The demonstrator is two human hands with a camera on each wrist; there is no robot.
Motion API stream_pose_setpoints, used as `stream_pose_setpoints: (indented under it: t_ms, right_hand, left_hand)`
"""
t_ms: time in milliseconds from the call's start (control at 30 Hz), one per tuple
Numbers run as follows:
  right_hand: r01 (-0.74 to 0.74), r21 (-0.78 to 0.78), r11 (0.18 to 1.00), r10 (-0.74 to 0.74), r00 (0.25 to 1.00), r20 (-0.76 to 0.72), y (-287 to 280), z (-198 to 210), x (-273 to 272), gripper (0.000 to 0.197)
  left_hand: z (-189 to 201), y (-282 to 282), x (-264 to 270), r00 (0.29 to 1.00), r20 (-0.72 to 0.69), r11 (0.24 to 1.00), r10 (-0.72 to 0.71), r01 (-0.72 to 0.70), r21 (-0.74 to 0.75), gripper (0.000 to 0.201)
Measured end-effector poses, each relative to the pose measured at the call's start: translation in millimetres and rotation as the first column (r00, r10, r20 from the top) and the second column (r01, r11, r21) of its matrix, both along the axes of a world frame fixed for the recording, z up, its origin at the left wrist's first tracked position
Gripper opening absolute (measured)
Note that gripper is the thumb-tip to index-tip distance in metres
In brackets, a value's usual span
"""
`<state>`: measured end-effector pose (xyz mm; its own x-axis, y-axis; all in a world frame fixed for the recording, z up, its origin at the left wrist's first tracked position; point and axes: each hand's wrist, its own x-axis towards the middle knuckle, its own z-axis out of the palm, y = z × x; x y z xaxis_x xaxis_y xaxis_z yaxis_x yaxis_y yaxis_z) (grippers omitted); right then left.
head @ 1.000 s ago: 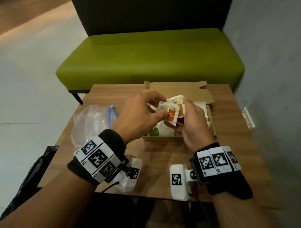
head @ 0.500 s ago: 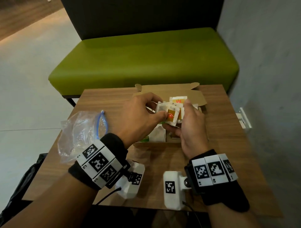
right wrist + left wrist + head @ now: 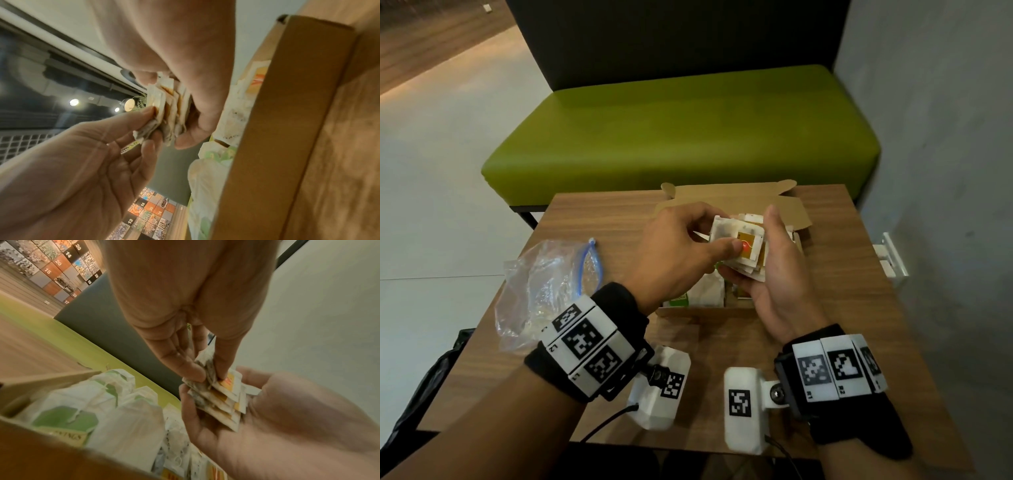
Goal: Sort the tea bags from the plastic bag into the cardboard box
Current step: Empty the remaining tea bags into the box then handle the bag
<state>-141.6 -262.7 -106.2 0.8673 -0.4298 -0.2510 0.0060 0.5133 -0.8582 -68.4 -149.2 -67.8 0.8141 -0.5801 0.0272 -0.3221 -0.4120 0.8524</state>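
Both hands are seen from the head camera above the cardboard box (image 3: 726, 310): a stack of tea bags (image 3: 748, 251) is cradled in the curled right hand (image 3: 777, 274), while its front bag is pinched by the left hand (image 3: 678, 253). The plastic bag (image 3: 544, 291) lies well to the left on the table (image 3: 825, 274).

From the left wrist, the topmost bag is pinched between the left thumb and fingertips (image 3: 193, 369), with green-tagged tea bags (image 3: 82, 410) lying in the box below.

From the right wrist, the stack is clasped edge-on beside the box wall (image 3: 287, 129).

Tea bags (image 3: 739, 246) squared into stack
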Motion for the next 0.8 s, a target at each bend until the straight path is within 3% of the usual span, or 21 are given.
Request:
stream_pose_setpoints:
  t_ms: [100,200,367,600,800]
  right_hand:
    - [-0.094,0.13,0.987,0.081,0.991,0.105,0,0,-3,0.051]
    - [-0.137,0.186,0.973,0.11,0.982,0.151,-2,0,-4,0.061]
    - [-0.144,0.267,0.953,0.092,0.976,0.198,-9,1,-5,0.027]
    - [-0.112,0.276,0.955,0.066,0.983,0.168,-15,1,-6,0.023]
    - [-0.063,0.212,0.975,0.029,0.987,0.161,-17,1,-10,0.018]
  left_hand:
    - [-2,-4,-1,1.0,0.01,1.0,0.014,-0.014,-0.026,0.024]
    - [-4,-8,1,0.98,0.196,0.996,0.017,-0.033,0.077,0.03]
    - [6,-17,-1,0.943,0.334,0.993,0.004,-0.044,0.113,0.035]
    - [11,-23,-6,0.934,0.356,0.993,-0.007,-0.035,0.11,0.03]
    - [2,-23,-9,0.971,0.227,0.997,0.072,-0.071,-0.01,0.017]
